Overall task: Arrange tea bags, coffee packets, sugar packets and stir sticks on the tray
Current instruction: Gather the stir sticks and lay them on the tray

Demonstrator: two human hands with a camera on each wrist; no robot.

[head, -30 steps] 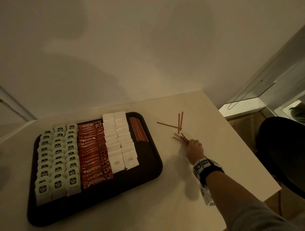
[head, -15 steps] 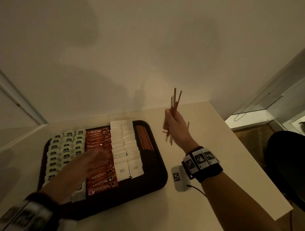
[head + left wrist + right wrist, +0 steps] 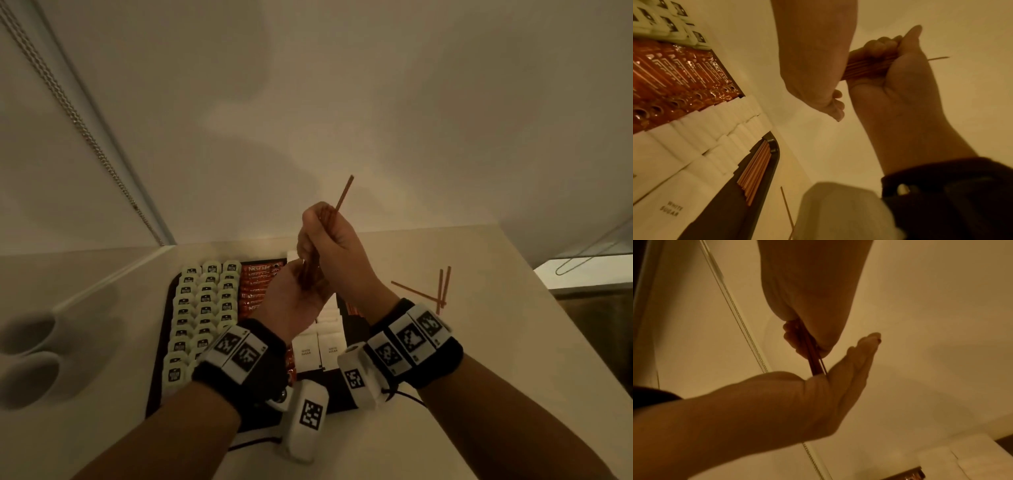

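Overhead, right grip [image 3: 337, 246] clenching stick bundle [image 3: 869, 67], left grip [image 3: 294, 294] flat, 3 sticks [image 3: 440, 291] on table [image 3: 496, 342].

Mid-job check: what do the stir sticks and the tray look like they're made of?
Stir sticks gripped in the right hand: thin, straight, reddish-brown strips with a matte look, likely wood, possibly plastic. Tray: dark, smooth, with a rounded moulded rim and faint sheen, probably plastic.

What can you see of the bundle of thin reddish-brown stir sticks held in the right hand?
The bundle of thin reddish-brown stir sticks looks like slim, straight wooden or paper rods, packed side by side. The right hand grips them mid-length, fingers curled round, roughly upright above the dark tray. One stick juts well beyond the fist at the top. Their lower ends butt against the flat palm of the left hand, apparently to level them.
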